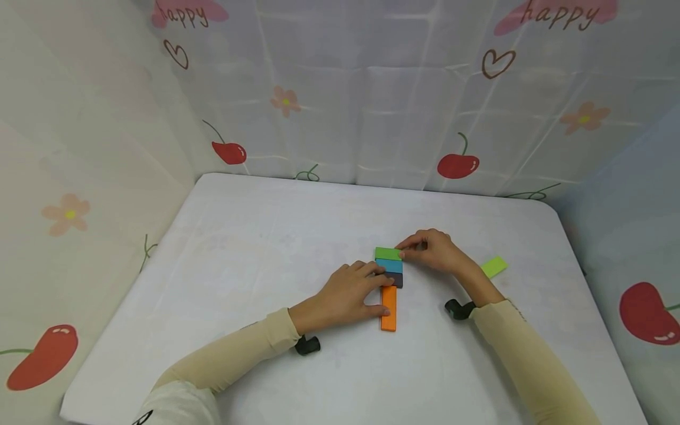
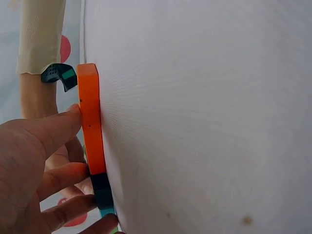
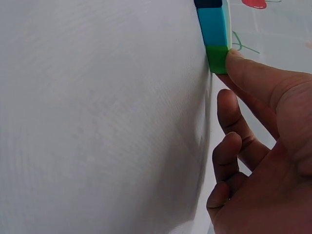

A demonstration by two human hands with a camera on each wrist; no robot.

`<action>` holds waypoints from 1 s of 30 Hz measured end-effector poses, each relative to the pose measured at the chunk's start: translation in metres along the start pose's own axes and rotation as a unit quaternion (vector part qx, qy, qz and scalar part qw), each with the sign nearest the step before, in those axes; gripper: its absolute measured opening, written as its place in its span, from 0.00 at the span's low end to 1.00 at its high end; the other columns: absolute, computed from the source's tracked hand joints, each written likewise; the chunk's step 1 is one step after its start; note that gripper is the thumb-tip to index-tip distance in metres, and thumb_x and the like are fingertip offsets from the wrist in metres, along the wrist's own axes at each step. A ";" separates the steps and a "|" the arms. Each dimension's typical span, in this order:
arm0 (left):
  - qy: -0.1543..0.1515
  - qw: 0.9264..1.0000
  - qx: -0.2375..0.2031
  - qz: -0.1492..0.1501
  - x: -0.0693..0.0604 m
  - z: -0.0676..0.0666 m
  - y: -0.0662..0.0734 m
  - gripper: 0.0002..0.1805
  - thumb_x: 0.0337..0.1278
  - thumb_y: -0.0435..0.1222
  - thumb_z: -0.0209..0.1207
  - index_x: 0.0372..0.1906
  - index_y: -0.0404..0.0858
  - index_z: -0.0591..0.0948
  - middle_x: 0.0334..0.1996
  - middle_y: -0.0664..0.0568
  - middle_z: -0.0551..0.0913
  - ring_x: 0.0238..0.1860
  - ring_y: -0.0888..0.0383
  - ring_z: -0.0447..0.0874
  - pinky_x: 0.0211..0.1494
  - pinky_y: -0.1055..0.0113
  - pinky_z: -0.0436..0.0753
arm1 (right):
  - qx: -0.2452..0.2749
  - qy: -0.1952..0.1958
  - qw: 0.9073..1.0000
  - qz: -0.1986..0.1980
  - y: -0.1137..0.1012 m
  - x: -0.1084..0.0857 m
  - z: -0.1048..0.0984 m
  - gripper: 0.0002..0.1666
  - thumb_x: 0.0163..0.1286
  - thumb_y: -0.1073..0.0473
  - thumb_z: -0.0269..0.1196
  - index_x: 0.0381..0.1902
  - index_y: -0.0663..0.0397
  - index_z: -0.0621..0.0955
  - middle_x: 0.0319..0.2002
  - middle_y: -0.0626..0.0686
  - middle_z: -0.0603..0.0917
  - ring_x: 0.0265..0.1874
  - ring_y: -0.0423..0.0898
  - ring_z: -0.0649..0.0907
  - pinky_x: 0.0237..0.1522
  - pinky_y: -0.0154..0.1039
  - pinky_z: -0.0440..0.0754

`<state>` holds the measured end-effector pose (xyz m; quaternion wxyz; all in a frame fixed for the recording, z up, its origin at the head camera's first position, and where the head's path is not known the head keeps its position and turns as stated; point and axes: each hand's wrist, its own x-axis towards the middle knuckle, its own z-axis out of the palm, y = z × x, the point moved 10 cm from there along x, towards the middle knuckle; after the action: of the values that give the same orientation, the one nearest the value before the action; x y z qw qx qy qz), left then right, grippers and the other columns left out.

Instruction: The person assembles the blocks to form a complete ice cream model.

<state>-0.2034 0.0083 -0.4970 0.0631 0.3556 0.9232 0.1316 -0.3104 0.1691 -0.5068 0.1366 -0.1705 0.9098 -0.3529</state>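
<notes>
Three short-sided blocks lie stacked in a row across the white table: a green block (image 1: 388, 254), a blue block (image 1: 389, 265) and a dark block (image 1: 395, 280). An orange block (image 1: 389, 308) stretches lengthwise toward the person from the dark one. My left hand (image 1: 347, 295) rests against them from the left, thumb touching the orange block and fingers lying on the dark and blue ones. With thumb and index finger, my right hand (image 1: 432, 251) pinches the right end of the green block. Its other fingers are curled loosely in the right wrist view.
A lime-green block (image 1: 494, 267) lies apart, beside the right wrist. Each wrist wears a black camera, one at the right (image 1: 459, 309) and one at the left (image 1: 308, 345). Patterned curtains surround the white table (image 1: 265, 236).
</notes>
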 end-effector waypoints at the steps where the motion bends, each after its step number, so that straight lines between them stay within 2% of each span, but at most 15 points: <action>1: 0.001 1.000 0.000 0.000 0.000 0.000 0.000 0.34 0.68 0.67 0.63 0.73 0.57 0.80 0.72 0.57 0.77 0.70 0.54 0.77 0.65 0.53 0.81 | -0.001 0.000 1.000 0.000 0.000 0.000 0.000 0.11 0.72 0.54 0.74 0.51 0.43 0.93 0.42 0.51 0.89 0.42 0.48 0.76 0.42 0.41 0.69; 7: 0.003 1.000 0.002 0.004 0.001 0.000 0.000 0.34 0.68 0.67 0.63 0.72 0.59 0.80 0.71 0.58 0.77 0.68 0.55 0.76 0.64 0.55 0.81 | -0.017 0.011 1.000 -0.005 -0.003 -0.005 -0.003 0.13 0.74 0.53 0.72 0.53 0.45 0.92 0.41 0.50 0.89 0.42 0.48 0.77 0.44 0.42 0.70; 13: -0.001 1.000 0.001 0.005 0.001 -0.001 0.001 0.33 0.68 0.67 0.63 0.71 0.58 0.80 0.71 0.58 0.77 0.68 0.55 0.75 0.65 0.55 0.81 | -0.029 0.045 0.998 0.016 0.003 -0.020 -0.022 0.14 0.77 0.52 0.69 0.55 0.47 0.91 0.42 0.53 0.87 0.40 0.49 0.78 0.44 0.42 0.72; 20: 0.007 1.000 -0.007 0.013 0.002 -0.005 0.001 0.32 0.66 0.66 0.65 0.68 0.58 0.82 0.66 0.61 0.78 0.68 0.56 0.72 0.65 0.57 0.77 | -0.042 0.114 0.992 0.042 0.026 -0.056 -0.052 0.13 0.78 0.50 0.68 0.52 0.49 0.91 0.42 0.55 0.87 0.38 0.49 0.77 0.43 0.43 0.70; 26: 0.013 1.000 -0.004 0.028 0.007 -0.006 0.003 0.32 0.63 0.69 0.66 0.66 0.58 0.83 0.63 0.63 0.78 0.68 0.57 0.69 0.65 0.58 0.75 | -0.044 0.185 0.980 0.055 0.049 -0.089 -0.079 0.16 0.80 0.47 0.66 0.53 0.49 0.90 0.44 0.56 0.89 0.40 0.45 0.76 0.47 0.48 0.65; 30: 0.009 1.000 -0.007 0.028 0.008 -0.006 0.002 0.33 0.61 0.69 0.67 0.65 0.58 0.83 0.62 0.62 0.78 0.70 0.57 0.69 0.66 0.57 0.75 | -0.045 0.218 0.973 0.062 0.061 -0.106 -0.095 0.18 0.81 0.47 0.65 0.54 0.53 0.90 0.46 0.59 0.89 0.42 0.44 0.75 0.53 0.60 0.63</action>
<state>-0.2096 0.0141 -0.4913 0.0535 0.3796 0.9125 0.1426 -0.2627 0.3114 -0.4674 -0.0514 -0.0390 0.9415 -0.3307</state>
